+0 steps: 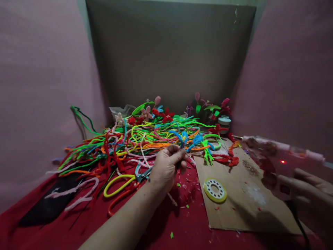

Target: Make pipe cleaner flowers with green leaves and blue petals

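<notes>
Between the thumb and fingers of my left hand (pixel 168 165) is a blue pipe-cleaner flower (pixel 184 138) with a small yellow centre, held upright over the table. My right hand (pixel 304 191) grips a pink glue gun (pixel 282 152) by its handle at the right. A red light glows on the gun's side, and its nozzle points left, apart from the flower. The scissors (pixel 130 182), with yellow and orange handles, lie just left of my left wrist, partly hidden by it.
Many coloured pipe cleaners (pixel 153 133) pile across the back. Finished flowers (pixel 166 114) and a lidded jar (pixel 224 123) stand behind. A cardboard sheet (pixel 234 215) bears a tape roll (pixel 215 190). A black flat item (pixel 49 205) lies left on red cloth (pixel 161 232). Walls rise on three sides.
</notes>
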`<action>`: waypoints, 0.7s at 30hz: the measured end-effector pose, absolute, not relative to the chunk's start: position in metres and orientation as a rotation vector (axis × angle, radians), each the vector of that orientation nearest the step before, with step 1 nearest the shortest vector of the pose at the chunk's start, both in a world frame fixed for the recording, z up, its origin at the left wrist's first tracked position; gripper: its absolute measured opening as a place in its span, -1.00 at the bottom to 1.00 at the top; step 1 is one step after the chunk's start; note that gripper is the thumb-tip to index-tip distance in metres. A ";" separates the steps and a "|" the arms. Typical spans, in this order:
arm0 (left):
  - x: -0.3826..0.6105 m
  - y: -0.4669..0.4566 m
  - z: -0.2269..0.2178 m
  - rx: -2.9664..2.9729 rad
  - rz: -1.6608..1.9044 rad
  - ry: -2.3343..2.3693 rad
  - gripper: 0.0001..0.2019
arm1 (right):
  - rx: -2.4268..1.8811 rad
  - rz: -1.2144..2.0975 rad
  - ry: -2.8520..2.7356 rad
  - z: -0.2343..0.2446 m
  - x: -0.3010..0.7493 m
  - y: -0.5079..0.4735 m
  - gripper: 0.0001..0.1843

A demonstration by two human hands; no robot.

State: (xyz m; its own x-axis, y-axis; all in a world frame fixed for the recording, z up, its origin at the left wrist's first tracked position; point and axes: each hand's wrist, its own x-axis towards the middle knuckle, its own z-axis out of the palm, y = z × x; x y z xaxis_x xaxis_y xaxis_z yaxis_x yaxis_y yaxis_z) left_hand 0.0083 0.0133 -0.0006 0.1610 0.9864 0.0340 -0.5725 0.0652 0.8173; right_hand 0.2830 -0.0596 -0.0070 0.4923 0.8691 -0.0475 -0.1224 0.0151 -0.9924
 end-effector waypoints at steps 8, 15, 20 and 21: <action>-0.008 0.028 0.004 0.699 1.443 0.607 -0.67 | -0.901 1.340 -0.839 0.049 0.196 -0.016 -0.71; -0.016 0.040 -0.002 0.699 1.525 0.642 -0.71 | -0.737 1.269 -1.139 0.013 0.179 0.009 -0.88; -0.016 0.043 -0.007 0.715 1.535 0.689 -0.71 | -0.925 1.220 -1.170 -0.008 0.186 0.011 -0.80; -0.016 0.044 -0.008 0.721 1.532 0.697 -0.72 | -0.989 1.199 -1.187 -0.010 0.187 0.011 -0.78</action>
